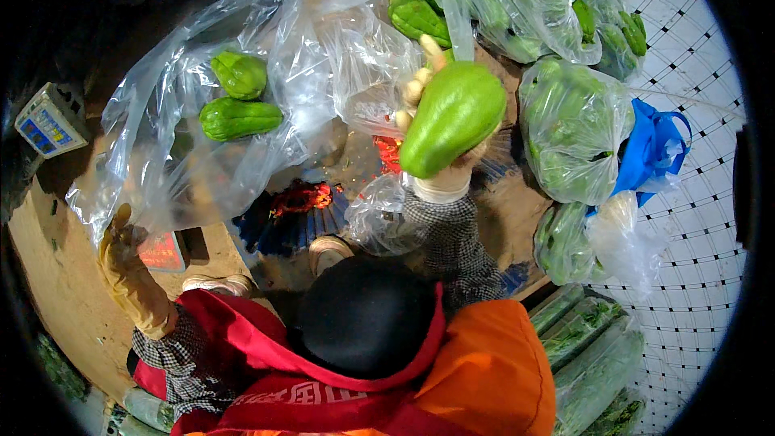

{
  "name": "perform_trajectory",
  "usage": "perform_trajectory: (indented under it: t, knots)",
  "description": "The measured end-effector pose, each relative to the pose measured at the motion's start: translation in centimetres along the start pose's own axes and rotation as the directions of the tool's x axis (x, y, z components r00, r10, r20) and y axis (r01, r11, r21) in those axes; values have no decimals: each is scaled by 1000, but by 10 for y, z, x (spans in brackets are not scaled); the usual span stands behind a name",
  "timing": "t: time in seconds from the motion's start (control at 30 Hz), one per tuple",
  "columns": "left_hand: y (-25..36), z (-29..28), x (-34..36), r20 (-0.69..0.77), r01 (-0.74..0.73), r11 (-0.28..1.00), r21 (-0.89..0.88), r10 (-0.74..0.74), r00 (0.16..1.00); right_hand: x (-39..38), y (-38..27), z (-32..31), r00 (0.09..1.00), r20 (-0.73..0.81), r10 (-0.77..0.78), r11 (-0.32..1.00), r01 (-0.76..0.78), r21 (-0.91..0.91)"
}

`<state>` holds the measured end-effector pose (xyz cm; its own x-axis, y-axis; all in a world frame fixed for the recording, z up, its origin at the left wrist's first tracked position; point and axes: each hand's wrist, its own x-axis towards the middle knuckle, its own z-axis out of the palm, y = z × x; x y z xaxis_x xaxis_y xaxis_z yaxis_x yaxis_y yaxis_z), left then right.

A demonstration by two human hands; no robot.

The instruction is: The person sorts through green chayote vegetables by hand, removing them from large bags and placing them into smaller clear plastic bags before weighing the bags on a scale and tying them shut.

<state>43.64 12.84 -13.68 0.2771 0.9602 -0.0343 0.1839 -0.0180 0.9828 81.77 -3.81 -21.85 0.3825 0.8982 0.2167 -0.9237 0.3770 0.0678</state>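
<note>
My right hand (428, 117), in a pale glove, grips a large green chayote (452, 117) at the centre right, its fingertips showing along the fruit's left side. At the left, my left hand (121, 254), in a yellowish glove, holds the near edge of a wide clear plastic bag (153, 153). Two chayotes (240, 117) lie on that bag. Beyond my right hand another open clear bag (355, 48) has green chayotes (418, 18) at its back.
Tied bags of green vegetables (565, 129) line the right, with a blue bag (650, 145) and long wrapped bundles (593, 355) nearer. Beyond is white tiled floor (694, 226). A boxy object (50, 121) sits at far left. My shoes (327, 250) show below crumpled plastic (375, 218).
</note>
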Motion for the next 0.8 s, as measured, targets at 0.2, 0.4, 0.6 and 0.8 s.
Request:
perform_trajectory:
  t: [0.2,0.4,0.6,0.8]
  knots:
    - [6,5,-5,-11,-79,976,203,83,996,13,20,-4,972,91,217,897,-236,375]
    - [5,-8,-2,-144,-79,862,501,173,974,27,57,-18,885,-140,443,894,-448,-3]
    - [17,15,2,-221,-8,962,272,70,973,71,145,-67,867,-449,217,761,-438,-478]
    - [23,18,2,-108,23,984,-177,-43,993,58,76,-46,888,-369,-274,-107,-410,-906]
